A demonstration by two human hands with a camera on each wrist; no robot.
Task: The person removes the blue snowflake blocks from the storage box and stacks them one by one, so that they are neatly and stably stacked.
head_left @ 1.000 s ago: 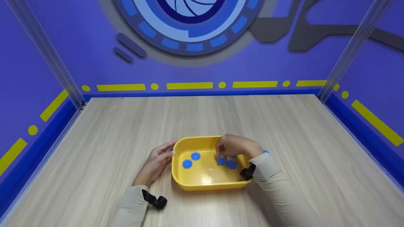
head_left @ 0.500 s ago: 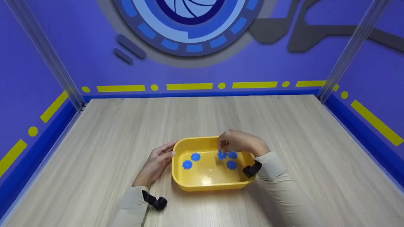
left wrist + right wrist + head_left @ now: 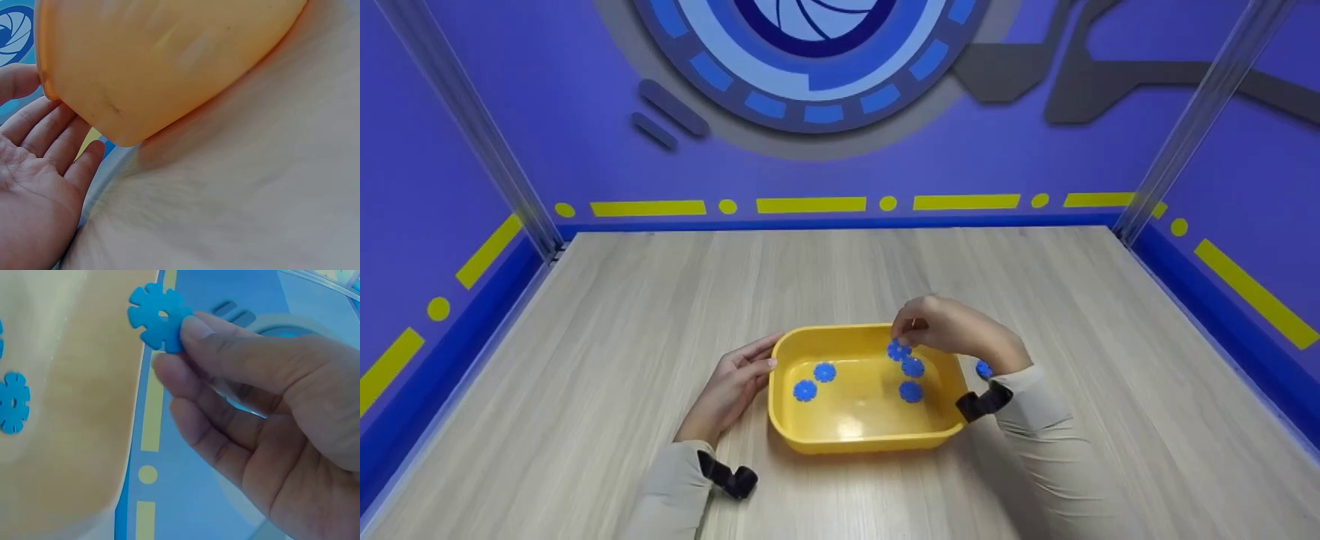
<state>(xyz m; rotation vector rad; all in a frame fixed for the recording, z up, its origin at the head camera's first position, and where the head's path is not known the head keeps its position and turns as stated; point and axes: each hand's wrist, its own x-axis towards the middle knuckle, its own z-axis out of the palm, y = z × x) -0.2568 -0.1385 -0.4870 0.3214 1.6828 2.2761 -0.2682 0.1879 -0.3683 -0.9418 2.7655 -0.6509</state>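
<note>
A yellow plastic tub [image 3: 855,442] stands in front of me. My left hand [image 3: 735,390] lies along its left side, fingers fairly straight; in the left wrist view the fingertips touch the outer wall and the thumb is at the rim. Between thumb and index finger, my right hand [image 3: 952,330] pinches a blue notched disc [image 3: 160,318], a flower-shaped connector piece with a slotted centre. It is held over the tub's back right part. Beneath it on the tub floor are two like discs, one farther back [image 3: 913,367] and one nearer [image 3: 911,391].
Two more blue discs lie at the tub's left, a back one [image 3: 825,372] and a front one [image 3: 805,390]. Outside the tub, another blue disc [image 3: 984,369] shows beside the right wrist. The wooden table [image 3: 660,285] is bounded by blue-purple walls [image 3: 840,172].
My right hand has risen from the tub floor with a blue disc and moved back and right. The disc outside the tub shows again beside the wrist. My left hand stays put.
</note>
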